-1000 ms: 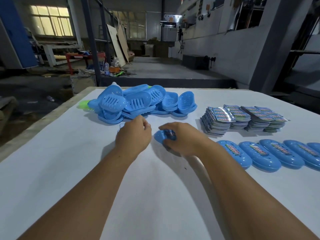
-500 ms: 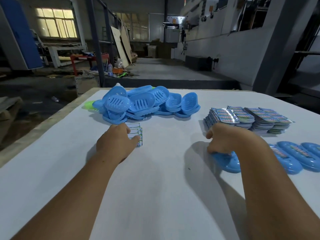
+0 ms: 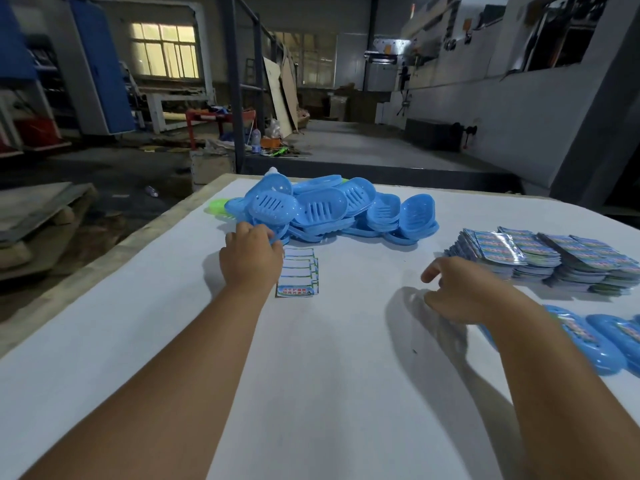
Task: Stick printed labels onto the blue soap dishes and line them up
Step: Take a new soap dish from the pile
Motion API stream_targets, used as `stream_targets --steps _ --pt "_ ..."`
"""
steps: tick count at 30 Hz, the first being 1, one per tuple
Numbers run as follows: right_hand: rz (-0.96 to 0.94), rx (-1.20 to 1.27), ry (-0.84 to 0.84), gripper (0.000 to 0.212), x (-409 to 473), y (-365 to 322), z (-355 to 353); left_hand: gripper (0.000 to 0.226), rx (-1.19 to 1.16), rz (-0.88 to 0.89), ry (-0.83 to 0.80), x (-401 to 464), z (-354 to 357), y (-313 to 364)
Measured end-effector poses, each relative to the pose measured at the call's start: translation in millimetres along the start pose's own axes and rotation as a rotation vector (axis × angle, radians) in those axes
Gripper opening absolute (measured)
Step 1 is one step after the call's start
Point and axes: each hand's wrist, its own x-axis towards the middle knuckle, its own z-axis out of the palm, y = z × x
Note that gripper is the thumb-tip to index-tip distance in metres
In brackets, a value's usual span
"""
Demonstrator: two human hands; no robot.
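Note:
A heap of unlabelled blue soap dishes [image 3: 332, 209] lies at the far middle of the white table [image 3: 329, 393]. My left hand [image 3: 251, 259] is at the heap's near left edge, its fingers curled onto the rim of a blue soap dish [image 3: 278, 239] there. Just right of that hand lies a small sheet of printed labels [image 3: 299, 273]. My right hand [image 3: 460, 294] hovers over the table with loosely spread fingers and holds nothing. To its right, labelled blue dishes [image 3: 585, 341] lie side by side in a row that my forearm partly hides.
Stacks of shiny printed labels [image 3: 543, 261] sit at the far right of the table. A green plastic piece [image 3: 216, 206] pokes out at the heap's left. The table's left edge [image 3: 114, 258] drops to a workshop floor with machines and pallets.
My right hand has let go of the labelled dish at the row's left end and lifted away leftward. My left hand has moved from the label sheet up to the heap of dishes.

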Motion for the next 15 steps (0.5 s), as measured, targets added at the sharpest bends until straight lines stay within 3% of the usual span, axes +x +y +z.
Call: stream_targets --steps 7,11,15 --pt "-0.028 0.034 0.04 0.037 2 -4 7 0.01 -0.097 0.099 0.054 6 6 0" --pt "-0.035 0.086 0.049 0.035 4 -5 10 0.008 -0.503 0.025 0.085 7 -1 5" --pt "-0.057 0.118 0.087 0.034 8 -6 13 0.009 -0.949 -0.216 0.066 7 -17 11"
